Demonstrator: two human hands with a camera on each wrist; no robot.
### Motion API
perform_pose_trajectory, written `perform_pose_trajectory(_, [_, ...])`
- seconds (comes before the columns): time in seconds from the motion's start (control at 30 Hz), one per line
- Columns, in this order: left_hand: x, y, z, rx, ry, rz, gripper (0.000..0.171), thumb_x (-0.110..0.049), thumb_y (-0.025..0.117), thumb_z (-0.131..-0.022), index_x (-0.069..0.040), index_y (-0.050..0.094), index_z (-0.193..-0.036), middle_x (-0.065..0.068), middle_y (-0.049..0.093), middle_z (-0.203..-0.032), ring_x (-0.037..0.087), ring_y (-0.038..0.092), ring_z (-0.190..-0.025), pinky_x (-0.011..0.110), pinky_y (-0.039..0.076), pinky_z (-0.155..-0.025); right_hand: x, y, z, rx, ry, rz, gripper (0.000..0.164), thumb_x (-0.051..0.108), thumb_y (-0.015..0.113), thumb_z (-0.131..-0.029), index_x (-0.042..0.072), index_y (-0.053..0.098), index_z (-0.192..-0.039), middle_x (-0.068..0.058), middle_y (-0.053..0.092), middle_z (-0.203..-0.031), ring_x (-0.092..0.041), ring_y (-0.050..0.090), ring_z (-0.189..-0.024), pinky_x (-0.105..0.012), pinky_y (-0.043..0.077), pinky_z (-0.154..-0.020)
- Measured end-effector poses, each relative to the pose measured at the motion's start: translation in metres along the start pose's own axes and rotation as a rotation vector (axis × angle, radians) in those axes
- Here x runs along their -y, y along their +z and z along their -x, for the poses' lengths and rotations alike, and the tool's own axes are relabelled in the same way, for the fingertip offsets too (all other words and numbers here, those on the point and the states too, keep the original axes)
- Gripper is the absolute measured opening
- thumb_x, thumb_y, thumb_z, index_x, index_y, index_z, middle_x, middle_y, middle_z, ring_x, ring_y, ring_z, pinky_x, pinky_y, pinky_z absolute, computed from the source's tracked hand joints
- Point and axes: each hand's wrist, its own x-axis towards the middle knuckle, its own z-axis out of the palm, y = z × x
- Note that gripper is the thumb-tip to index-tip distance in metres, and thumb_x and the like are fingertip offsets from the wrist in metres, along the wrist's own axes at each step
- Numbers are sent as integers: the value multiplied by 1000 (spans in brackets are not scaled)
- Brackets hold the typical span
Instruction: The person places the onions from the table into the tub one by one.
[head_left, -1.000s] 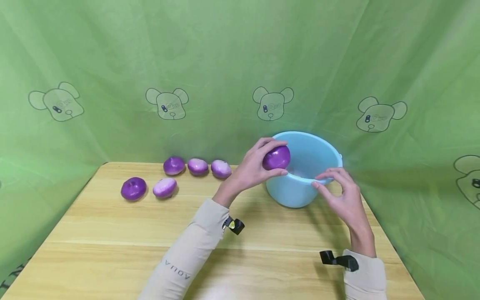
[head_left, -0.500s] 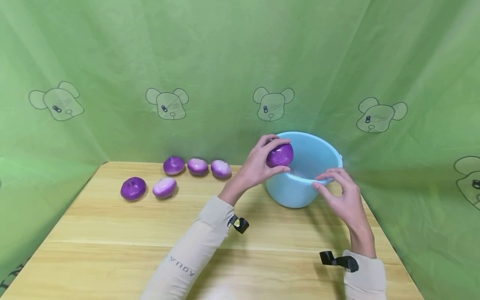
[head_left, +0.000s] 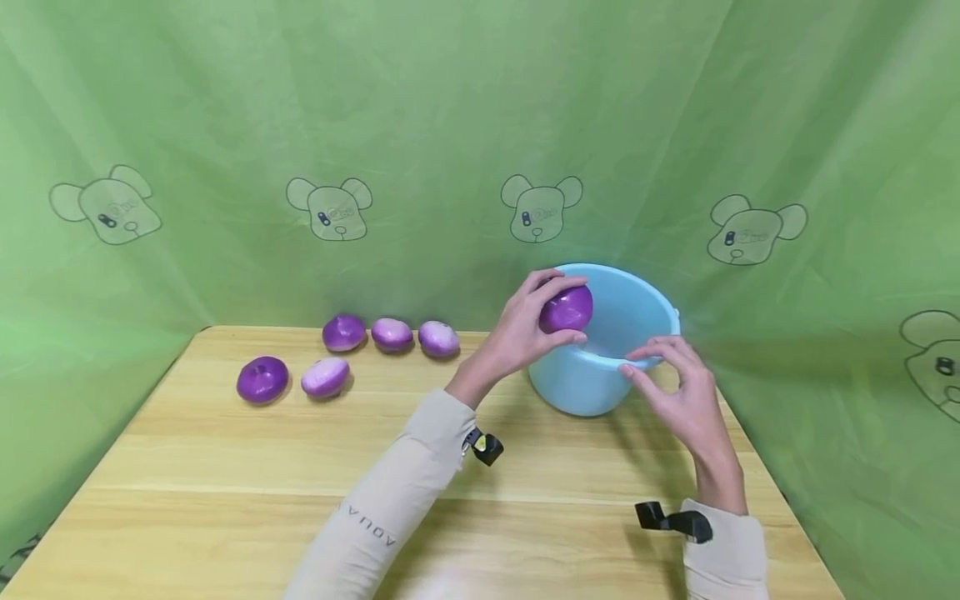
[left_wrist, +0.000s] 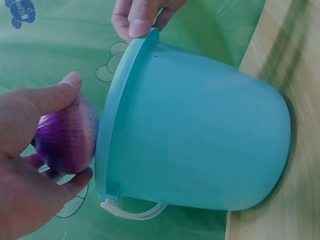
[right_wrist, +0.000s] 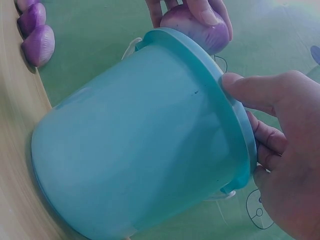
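Note:
My left hand (head_left: 522,327) grips a purple onion (head_left: 567,309) between thumb and fingers, over the left part of the opening of a light blue bucket (head_left: 573,385). In the left wrist view the onion (left_wrist: 71,135) shows a pale side turned toward the bucket's rim (left_wrist: 102,150). With thumb and fingers, my right hand (head_left: 686,398) pinches the bucket's near right rim. From the right wrist, the thumb lies on the outside of the rim (right_wrist: 239,115) and the fingers reach over it. The bucket stands upright on the table, its white handle (left_wrist: 137,214) hanging down.
Several more purple onions lie on the wooden table (head_left: 300,467): a back row with an onion (head_left: 438,340) at its right end, and two nearer, an onion (head_left: 326,377) and a darker onion (head_left: 262,380). A green curtain (head_left: 420,100) with mouse-head drawings hangs behind.
My left hand has moved slightly right and up with the onion, further over the bucket's opening. My right hand keeps its pinch on the rim. The head view has shifted slightly.

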Motion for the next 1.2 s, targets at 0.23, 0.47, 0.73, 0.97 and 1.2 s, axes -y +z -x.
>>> perform_pose_trajectory(0.23, [1, 10, -4, -36, 8, -2, 77, -28, 89, -81, -23, 53, -149, 10, 42, -154, 28, 53, -130, 38, 50, -105, -2, 1, -1, -7, -11, 1, 23, 4, 82, -85, 4, 74, -107, -13, 63, -122, -6, 47, -119, -68, 31, -111])
perform_pose_trajectory(0.47, [4, 19, -4, -86, 7, 23, 75, -26, 88, -82, -22, 53, -148, 9, 40, -154, 27, 54, -128, 35, 52, -102, -2, 2, -1, -12, -18, 6, 23, 3, 83, -85, 4, 74, -106, -11, 64, -120, -4, 47, -118, -66, 33, -111])
perform_pose_trajectory(0.73, [7, 24, -2, -128, 35, 43, 74, -24, 88, -83, -22, 54, -148, 11, 40, -154, 26, 55, -128, 32, 52, -101, -1, 2, -2, -11, -22, 8, 24, 2, 83, -84, 5, 74, -106, -9, 64, -119, -3, 48, -116, -64, 35, -110])
perform_pose_trajectory(0.97, [9, 29, -2, -134, 51, 14, 73, -25, 86, -84, -23, 52, -149, 13, 39, -155, 28, 54, -130, 34, 51, -103, 0, 1, -2, -14, -30, 13, 23, 2, 83, -84, 4, 74, -105, -10, 64, -118, -3, 48, -115, -64, 36, -109])
perform_pose_trajectory(1.2, [13, 34, 0, -154, 71, -20, 72, -25, 86, -85, -24, 53, -149, 12, 38, -155, 27, 51, -132, 37, 49, -105, 0, 2, -2, -15, -37, 19, 21, 4, 83, -85, 3, 74, -103, -9, 65, -116, -3, 49, -114, -63, 36, -109])
